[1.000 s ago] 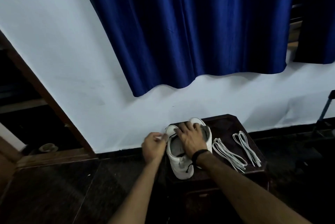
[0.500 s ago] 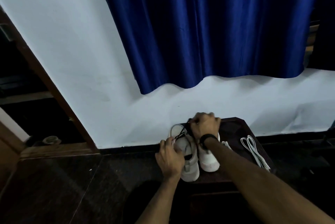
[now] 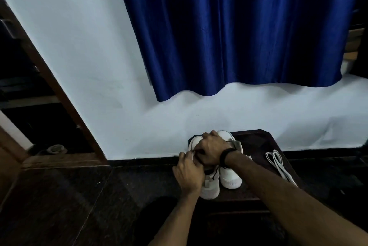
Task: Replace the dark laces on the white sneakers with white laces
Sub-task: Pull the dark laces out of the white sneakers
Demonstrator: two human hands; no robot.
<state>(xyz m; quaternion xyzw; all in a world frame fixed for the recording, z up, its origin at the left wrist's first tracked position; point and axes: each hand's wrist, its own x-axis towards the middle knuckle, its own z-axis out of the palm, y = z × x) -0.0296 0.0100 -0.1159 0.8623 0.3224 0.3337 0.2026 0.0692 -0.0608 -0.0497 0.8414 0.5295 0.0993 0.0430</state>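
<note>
Nearest, left hand point(image 3: 190, 174) curled round side of left sneaker point(image 3: 210, 187) on dark table point(image 3: 256, 138). Beyond, right hand point(image 3: 211, 151) curled over its opening; whether pinching dark lace point(image 3: 214, 174) cannot tell. Right sneaker point(image 3: 231, 178) touching alongside. White laces point(image 3: 278, 164) right, apart. Behind, wall point(image 3: 89, 46), curtain point(image 3: 229, 26).
</note>
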